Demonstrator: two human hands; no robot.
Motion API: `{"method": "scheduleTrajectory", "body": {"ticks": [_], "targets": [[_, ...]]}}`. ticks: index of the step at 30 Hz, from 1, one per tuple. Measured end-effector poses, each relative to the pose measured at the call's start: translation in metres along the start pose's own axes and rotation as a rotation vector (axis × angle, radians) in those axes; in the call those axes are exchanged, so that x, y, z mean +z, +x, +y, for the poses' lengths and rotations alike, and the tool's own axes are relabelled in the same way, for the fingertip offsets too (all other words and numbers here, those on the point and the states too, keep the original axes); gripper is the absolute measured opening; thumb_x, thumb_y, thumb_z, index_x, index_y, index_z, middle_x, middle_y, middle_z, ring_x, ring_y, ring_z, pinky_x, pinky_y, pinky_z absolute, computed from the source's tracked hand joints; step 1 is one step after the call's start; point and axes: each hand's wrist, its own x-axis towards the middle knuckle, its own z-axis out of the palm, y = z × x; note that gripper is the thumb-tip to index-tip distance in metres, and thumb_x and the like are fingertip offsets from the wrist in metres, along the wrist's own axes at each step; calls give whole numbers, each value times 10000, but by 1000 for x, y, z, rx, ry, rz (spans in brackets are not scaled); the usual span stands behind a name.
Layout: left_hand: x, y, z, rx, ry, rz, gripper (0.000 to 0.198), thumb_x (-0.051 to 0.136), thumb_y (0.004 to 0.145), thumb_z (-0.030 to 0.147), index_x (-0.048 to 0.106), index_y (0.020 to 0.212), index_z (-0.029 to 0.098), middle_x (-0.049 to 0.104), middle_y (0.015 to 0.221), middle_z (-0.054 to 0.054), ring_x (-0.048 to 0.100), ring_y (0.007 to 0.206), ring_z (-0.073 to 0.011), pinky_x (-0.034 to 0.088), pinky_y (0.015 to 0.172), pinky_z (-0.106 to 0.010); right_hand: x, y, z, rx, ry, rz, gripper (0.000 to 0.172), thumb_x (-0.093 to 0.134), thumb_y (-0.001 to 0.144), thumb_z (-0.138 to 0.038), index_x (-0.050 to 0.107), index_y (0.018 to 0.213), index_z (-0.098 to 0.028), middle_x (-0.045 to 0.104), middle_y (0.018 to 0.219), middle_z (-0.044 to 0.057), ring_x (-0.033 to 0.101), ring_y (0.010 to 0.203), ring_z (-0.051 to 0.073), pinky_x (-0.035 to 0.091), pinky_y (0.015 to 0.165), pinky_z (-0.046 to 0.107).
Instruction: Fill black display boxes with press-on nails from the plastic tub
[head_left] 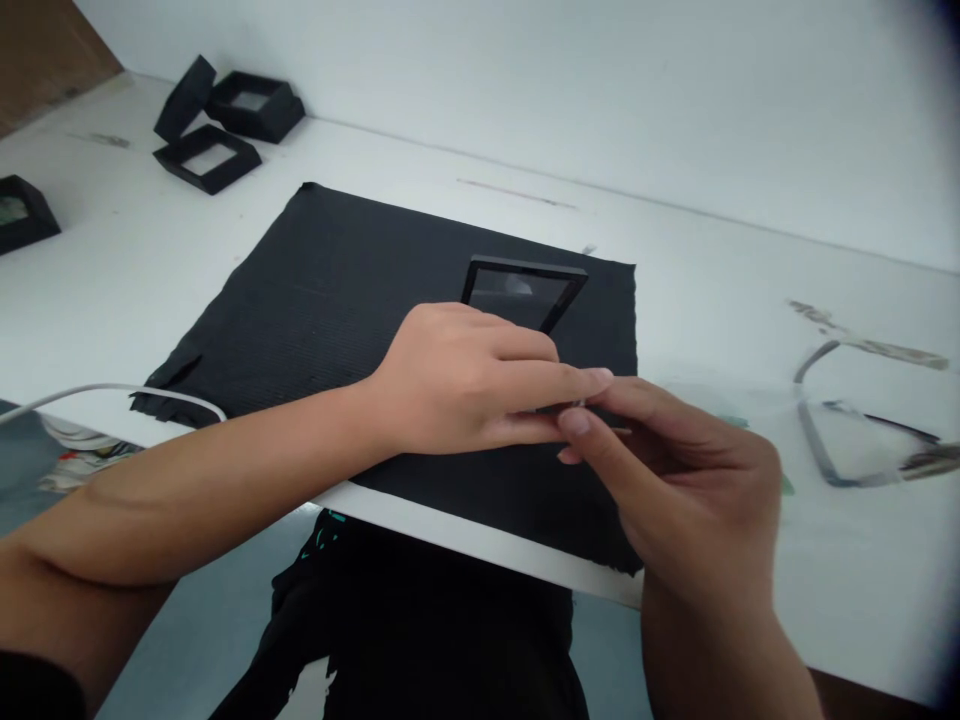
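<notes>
A black rectangular frame (525, 285) with a glassy pane lies on a black mat (315, 300) on the white table. My left hand (465, 380) rests over the frame's near part, fingers curled and pressed down on it. My right hand (675, 470) meets it from the right. Its thumb and fingers pinch at the frame's near right corner, where a thin dark edge shows between the fingertips. Most of the frame's near half is hidden under my hands.
Black frame boxes (225, 125) lie at the table's far left and another box (22, 210) sits at the left edge. Peeled grey strips (862, 430) lie at the right. A white cable (112, 392) runs along the near left edge. A white wall backs the table.
</notes>
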Motion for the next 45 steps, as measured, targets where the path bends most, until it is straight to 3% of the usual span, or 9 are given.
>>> {"method": "scheduleTrajectory", "body": {"ticks": [5, 13, 18, 21, 25, 31, 38, 42, 45], "targets": [[-5, 2, -3, 24, 27, -102, 275, 602, 945, 516, 730, 1030, 288, 720, 714, 76, 674, 618, -75, 365, 510, -233, 1, 0, 5, 31, 54, -17, 52, 785, 829, -244, 782, 846, -294, 729, 775, -26, 628, 612, 113, 563, 516, 242], [2, 0, -33, 8, -94, 46, 457, 701, 783, 681, 750, 842, 231, 693, 598, 46, 661, 566, -83, 430, 549, -213, 2, 11, 11, 91, 154, -95, 135, 745, 863, -336, 730, 796, -220, 689, 728, -16, 562, 508, 81, 477, 424, 206], [-3, 4, -38, -92, -113, 121, 501, 687, 765, 717, 747, 757, 220, 681, 559, 22, 598, 483, -96, 429, 484, -241, 6, 17, 26, 87, -170, -127, 236, 573, 968, -428, 623, 881, -214, 578, 677, -24, 531, 567, 115, 409, 474, 244], [-4, 6, -36, -167, -97, 171, 453, 651, 860, 622, 722, 676, 214, 667, 535, 13, 582, 479, -91, 393, 466, -238, 8, 20, 34, 3, -446, -176, 248, 445, 1018, -382, 549, 860, -222, 554, 718, -12, 532, 651, 142, 407, 603, 293], [-2, 7, -34, -165, -63, 195, 429, 614, 926, 485, 669, 606, 204, 635, 506, 27, 550, 470, -74, 353, 468, -236, 11, 22, 34, -63, -564, -282, 252, 458, 1000, -325, 522, 779, -220, 557, 799, 13, 546, 770, 175, 398, 715, 331], [1, 5, -31, -140, -57, 223, 488, 523, 983, 435, 658, 585, 186, 612, 490, 25, 560, 470, -70, 355, 477, -231, 11, 23, 27, -86, -670, -395, 250, 531, 968, -347, 550, 755, -217, 536, 820, 11, 519, 692, 152, 378, 640, 314], [1, 4, -29, -156, -67, 178, 532, 462, 1016, 448, 672, 600, 191, 628, 506, 18, 594, 491, -72, 391, 491, -219, 7, 20, 27, -57, -700, -356, 195, 625, 913, -419, 563, 899, -234, 587, 795, -11, 517, 641, 136, 414, 610, 292], [1, 4, -28, -180, -62, 158, 554, 452, 1017, 465, 674, 593, 186, 623, 498, 14, 602, 496, -77, 397, 501, -218, 7, 20, 27, -61, -697, -377, 156, 646, 897, -375, 612, 971, -243, 550, 778, -21, 512, 649, 135, 420, 613, 290], [3, 3, -27, -177, -78, 159, 555, 461, 1015, 458, 673, 585, 179, 618, 493, 12, 596, 486, -74, 394, 501, -215, 7, 21, 27, -86, -690, -389, 118, 643, 900, -357, 676, 933, -249, 533, 756, -17, 516, 660, 140, 409, 612, 293]]}}
